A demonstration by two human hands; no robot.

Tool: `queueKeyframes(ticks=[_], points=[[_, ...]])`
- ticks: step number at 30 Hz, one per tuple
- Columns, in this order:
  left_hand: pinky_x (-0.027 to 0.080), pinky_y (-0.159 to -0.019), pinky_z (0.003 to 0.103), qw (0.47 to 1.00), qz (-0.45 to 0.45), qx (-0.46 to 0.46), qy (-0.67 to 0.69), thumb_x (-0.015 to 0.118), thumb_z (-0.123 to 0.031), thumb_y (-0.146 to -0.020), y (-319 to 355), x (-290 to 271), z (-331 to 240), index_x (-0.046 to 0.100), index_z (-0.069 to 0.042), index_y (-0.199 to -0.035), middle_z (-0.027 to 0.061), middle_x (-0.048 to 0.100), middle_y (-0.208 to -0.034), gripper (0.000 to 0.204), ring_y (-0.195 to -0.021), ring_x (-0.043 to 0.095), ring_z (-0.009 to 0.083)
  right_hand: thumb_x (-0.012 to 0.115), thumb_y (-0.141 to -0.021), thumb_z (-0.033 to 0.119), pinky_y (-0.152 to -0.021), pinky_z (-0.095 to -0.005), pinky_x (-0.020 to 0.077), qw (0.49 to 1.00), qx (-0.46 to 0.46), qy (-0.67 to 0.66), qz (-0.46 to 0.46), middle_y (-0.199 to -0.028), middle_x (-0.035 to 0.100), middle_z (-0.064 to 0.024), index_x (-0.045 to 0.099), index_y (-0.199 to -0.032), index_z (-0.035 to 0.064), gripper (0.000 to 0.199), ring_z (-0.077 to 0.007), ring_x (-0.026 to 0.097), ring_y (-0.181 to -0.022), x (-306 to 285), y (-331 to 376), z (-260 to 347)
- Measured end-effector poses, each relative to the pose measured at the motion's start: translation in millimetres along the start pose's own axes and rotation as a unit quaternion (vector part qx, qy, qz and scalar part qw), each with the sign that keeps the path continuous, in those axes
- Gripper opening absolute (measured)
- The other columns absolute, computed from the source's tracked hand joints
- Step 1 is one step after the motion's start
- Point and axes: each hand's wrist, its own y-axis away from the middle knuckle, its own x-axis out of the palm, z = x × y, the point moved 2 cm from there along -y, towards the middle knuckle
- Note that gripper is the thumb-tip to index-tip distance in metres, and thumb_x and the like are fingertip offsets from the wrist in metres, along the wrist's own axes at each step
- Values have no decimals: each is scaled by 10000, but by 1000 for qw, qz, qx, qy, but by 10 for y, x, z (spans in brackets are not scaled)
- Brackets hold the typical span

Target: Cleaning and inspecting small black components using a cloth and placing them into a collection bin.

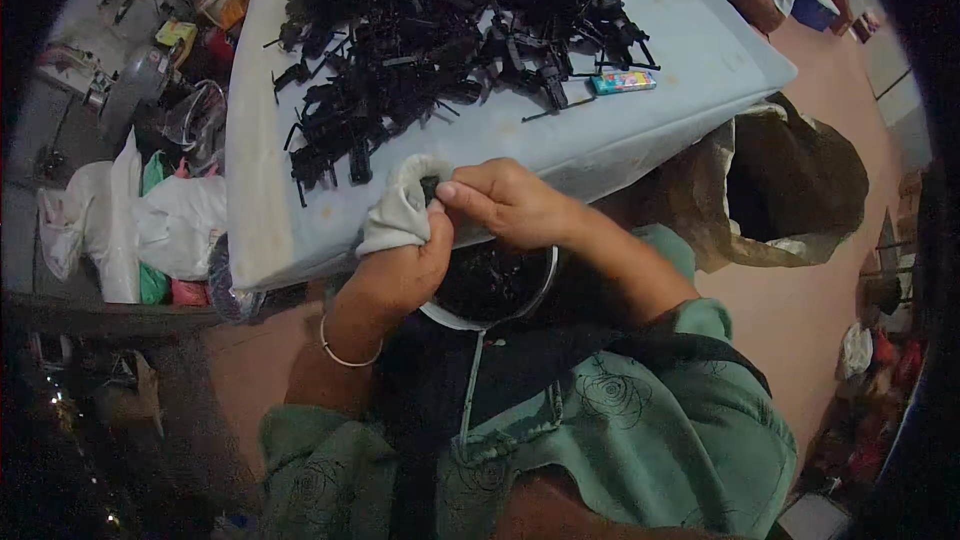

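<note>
Head view: at 6 o'clock of the pale table [700,60], left hand [400,260] closed around a white cloth [400,208], right hand [505,202] pinching a small black part [430,188] against that cloth at the table's near edge. Judging by the heap, most still to handle: large pile of black plastic parts [450,30] toward 12 o'clock, untouched. Below the hands, white-rimmed bowl [490,285] in the lap holding dark pieces; at 3 o'clock, open brown sack [790,180], contents too dark to tell.
</note>
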Motion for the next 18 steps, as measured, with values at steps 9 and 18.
queueKeyframes(ticks=[9,18], points=[[280,-403,211,856,42,-217,468,385,-48,-820,68,-92,67,399,-33,-1106,49,459,-727,287,-436,322,65,554,-792,310,-556,-442,442,790,123,543,-256,-694,575,-179,480,-777,41,279,-363,564,-659,-839,87,-61],[333,-453,178,849,50,-202,486,403,-31,-838,74,-57,45,406,-44,-1130,22,502,-780,292,-538,402,49,523,-833,238,-555,-394,421,912,22,371,-170,-668,545,-153,495,-842,10,229,-336,535,-609,-334,-4,139]])
